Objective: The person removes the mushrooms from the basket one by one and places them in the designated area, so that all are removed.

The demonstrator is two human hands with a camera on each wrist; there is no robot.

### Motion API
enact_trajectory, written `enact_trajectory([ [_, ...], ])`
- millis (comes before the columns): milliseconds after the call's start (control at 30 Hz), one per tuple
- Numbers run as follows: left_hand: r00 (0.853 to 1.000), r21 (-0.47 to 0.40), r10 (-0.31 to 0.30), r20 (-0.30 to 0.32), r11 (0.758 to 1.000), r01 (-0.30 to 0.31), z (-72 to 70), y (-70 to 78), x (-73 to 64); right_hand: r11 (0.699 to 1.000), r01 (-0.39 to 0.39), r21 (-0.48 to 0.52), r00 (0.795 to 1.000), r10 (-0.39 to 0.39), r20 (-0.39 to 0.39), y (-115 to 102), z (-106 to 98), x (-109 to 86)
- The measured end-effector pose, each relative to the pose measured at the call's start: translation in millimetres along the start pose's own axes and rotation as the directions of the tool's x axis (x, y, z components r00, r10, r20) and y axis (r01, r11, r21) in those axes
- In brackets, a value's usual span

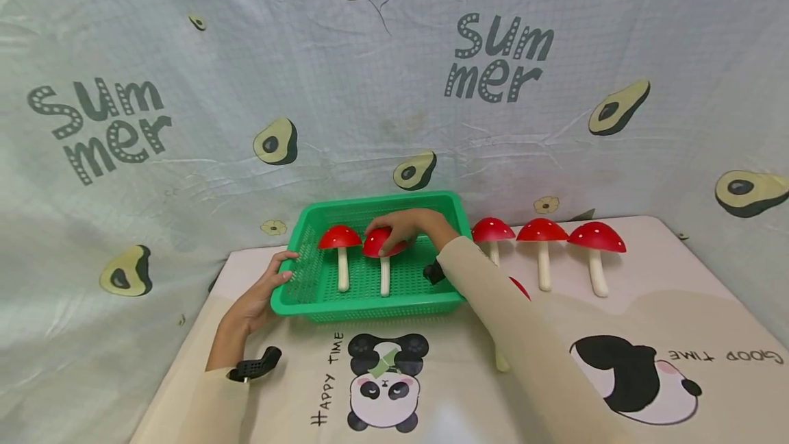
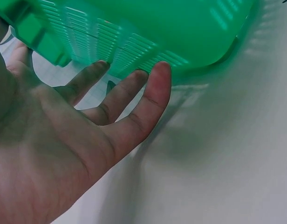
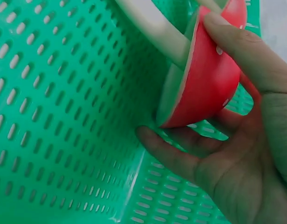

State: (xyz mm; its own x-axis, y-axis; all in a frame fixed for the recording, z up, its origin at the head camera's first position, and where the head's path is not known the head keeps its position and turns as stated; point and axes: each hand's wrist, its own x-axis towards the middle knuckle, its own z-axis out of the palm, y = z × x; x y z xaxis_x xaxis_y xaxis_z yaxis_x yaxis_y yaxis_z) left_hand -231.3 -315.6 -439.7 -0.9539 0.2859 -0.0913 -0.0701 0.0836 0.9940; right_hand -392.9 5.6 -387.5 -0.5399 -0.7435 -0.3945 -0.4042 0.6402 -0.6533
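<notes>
My right hand (image 1: 403, 225) grips the red, white-dotted cap of a toy mushroom (image 3: 206, 79) inside a green plastic basket (image 1: 388, 308). Its thumb lies across the cap in the right wrist view, with the fingers around the far side. The pale stem points toward the front of the basket. Just left of it lies another toy mushroom (image 1: 342, 267) in the basket, cap toward the back. At the basket's left side, my left hand (image 1: 261, 297) has thumb and a finger at the rim. In the left wrist view its other fingers spread loosely against the slotted outer wall.
Three red-capped mushrooms, including one at the far right (image 1: 596, 245), lie in a row right of the basket. Another mushroom (image 1: 502, 360) is mostly hidden under my right forearm. A panda-print cloth (image 1: 283, 410) covers the table; a printed curtain (image 1: 345, 88) hangs behind.
</notes>
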Motion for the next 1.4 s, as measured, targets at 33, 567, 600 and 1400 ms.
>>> enact_trajectory([
  [33, 1.0, -0.001, 0.005, 0.0, 1.0, -0.005, -0.1, -0.3, -0.1, 1.0, 0.006, -0.014, 1.0, -0.006, -0.005, 0.1, 0.1, 0.1],
  [567, 1.0, 0.001, 0.012, 0.005, 1.0, -0.012, -0.3, 3.3, 7.1, 0.965, 0.098, -0.244, 0.98, -0.137, -0.147, -19.3, -13.8, -26.2],
  [600, 1.0, -0.001, 0.01, 0.006, 1.0, -0.01, -0.8, 3.9, 7.0, 0.963, 0.105, -0.249, 0.975, -0.149, -0.163, -21.2, -15.2, -31.6],
  [1400, 1.0, -0.023, 0.007, 0.001, 1.0, -0.007, 0.3, 0.0, 0.8, 0.973, 0.202, -0.115, 0.83, -0.232, -0.507, -4.7, -20.8, -127.8],
])
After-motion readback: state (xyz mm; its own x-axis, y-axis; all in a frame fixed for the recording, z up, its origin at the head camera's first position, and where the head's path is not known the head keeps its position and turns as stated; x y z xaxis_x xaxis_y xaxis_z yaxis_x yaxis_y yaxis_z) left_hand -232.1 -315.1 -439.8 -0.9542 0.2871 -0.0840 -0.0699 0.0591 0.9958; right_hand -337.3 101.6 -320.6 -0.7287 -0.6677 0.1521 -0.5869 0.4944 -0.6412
